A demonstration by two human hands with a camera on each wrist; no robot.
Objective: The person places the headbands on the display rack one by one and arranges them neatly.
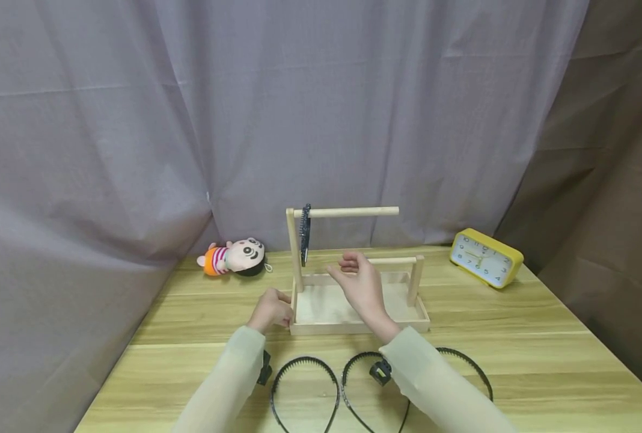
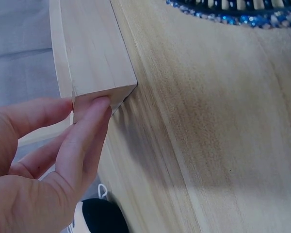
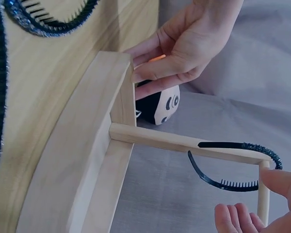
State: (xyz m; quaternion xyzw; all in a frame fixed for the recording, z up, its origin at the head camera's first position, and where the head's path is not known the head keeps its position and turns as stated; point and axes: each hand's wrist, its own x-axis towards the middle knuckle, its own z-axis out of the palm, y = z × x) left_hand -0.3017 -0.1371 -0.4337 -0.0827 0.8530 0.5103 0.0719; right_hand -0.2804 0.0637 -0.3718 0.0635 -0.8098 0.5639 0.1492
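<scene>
In the head view, the left hand [image 1: 272, 310] is gripping the left end of the wooden stand [image 1: 332, 329] at the centre of the frame, probably to keep it from shifting. The right hand [image 1: 361, 285] is hovering below the upper bar [image 1: 353, 211], fingers loosely bent and holding nothing. One hanging headband [image 1: 305, 231] is looping over that bar's left end, apparently because the other end is free for threading. Three lying headbands [image 1: 305, 359] are resting on the tabletop [image 1: 191, 367] at the bottom; one doll [image 1: 237, 257] is lying at left, one clock [image 1: 486, 257] is standing at right.

In the left wrist view, the left hand is pinching the stand's corner, left of centre; one lying headband is partly showing at upper right.

In the right wrist view, the hanging headband is sitting at lower right, beside the right hand's parted thumb and fingers; two lying headbands are partly showing at upper left.
</scene>
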